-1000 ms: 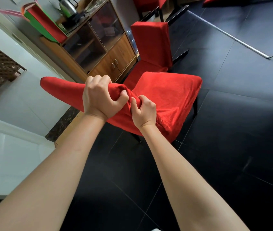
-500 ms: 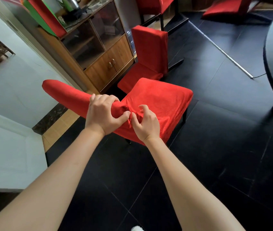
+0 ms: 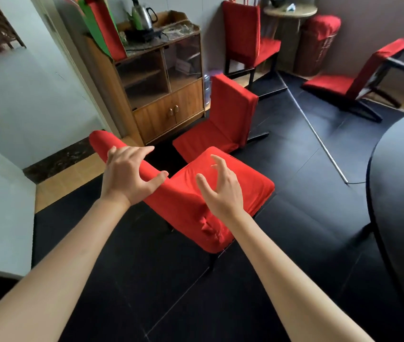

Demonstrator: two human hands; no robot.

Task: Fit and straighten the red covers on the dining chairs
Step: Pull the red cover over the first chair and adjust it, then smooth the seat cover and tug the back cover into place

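Left hand: the left hand [image 3: 129, 174] is lying over the top edge of the near chair's backrest, fingers spread and nearly straight across the cloth, thumb reaching down the near face. It is resting there, not clenching.
Backrest line: the red cover [image 3: 186, 201] is sitting on the near chair [image 3: 223, 183], and the backrest's top edge is running as a long red ridge from far left down toward the near right, passing under the left hand.
Gathered cloth: a knot of puckered fabric [image 3: 209, 227] is showing on the near face of the backrest, low and to the right, just below the right wrist.
Right hand: the right hand [image 3: 222, 187] is hovering over the seat side of the backrest, fingers loosely curved and apart, holding nothing and, as far as I can tell, not touching the cloth.
Which hand is nearer: I judge the right is closer to that pucker, sitting almost above it; the left is further up the ridge.
Coming move, my read: the right hand will need to drop down and toward the body to reach the bunching, with the left steadying the ridge.
Other chairs: a tipped chair [image 3: 223, 122] is lying beyond, another chair [image 3: 247, 35] is standing upright, and a third chair [image 3: 359, 77] is toppled at far right.
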